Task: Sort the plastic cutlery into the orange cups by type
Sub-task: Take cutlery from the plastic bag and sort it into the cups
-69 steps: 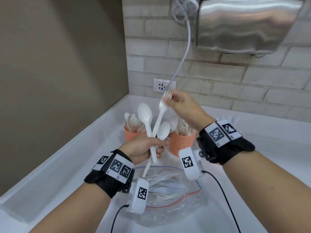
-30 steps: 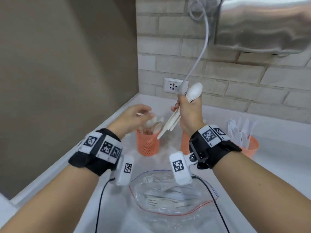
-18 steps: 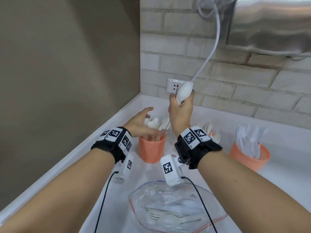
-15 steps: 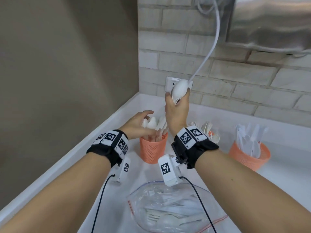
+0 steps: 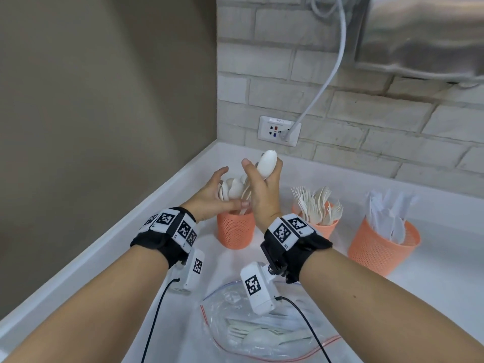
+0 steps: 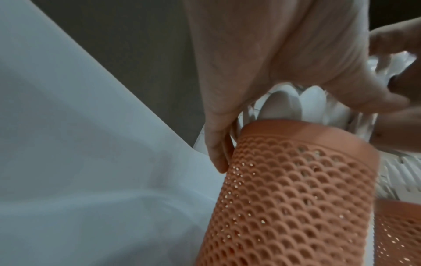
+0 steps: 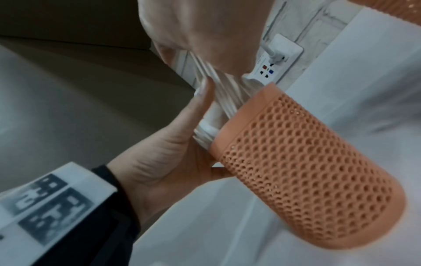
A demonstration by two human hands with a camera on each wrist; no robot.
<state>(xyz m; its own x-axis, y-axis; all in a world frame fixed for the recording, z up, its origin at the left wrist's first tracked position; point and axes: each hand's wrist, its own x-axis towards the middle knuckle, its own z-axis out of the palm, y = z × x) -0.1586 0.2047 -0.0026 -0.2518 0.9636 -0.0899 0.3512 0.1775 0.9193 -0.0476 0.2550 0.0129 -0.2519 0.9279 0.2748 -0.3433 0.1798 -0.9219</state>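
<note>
Three orange mesh cups stand in a row on the white counter. The left cup (image 5: 235, 229) (image 6: 296, 189) (image 7: 307, 171) holds white spoons (image 5: 233, 191) (image 6: 284, 104). My left hand (image 5: 221, 192) (image 7: 170, 153) lies open against those spoons, fingers straight. Just above this cup, my right hand (image 5: 262, 179) (image 7: 205, 27) grips a white spoon (image 5: 267, 163), bowl up, with handles (image 7: 218, 81) reaching down to the rim. The middle cup (image 5: 324, 229) holds forks, the right cup (image 5: 379, 247) knives.
A clear zip bag (image 5: 262, 334) with more white cutlery lies on the counter near me. A beige wall stands at the left, and a brick wall with a socket (image 5: 279, 131) and a white cable (image 5: 327, 82) at the back. A steel dryer (image 5: 419, 35) hangs above.
The spoons went from my left hand into my right. My right hand has since come down with them to the left cup, where my left hand stays spread at the rim.
</note>
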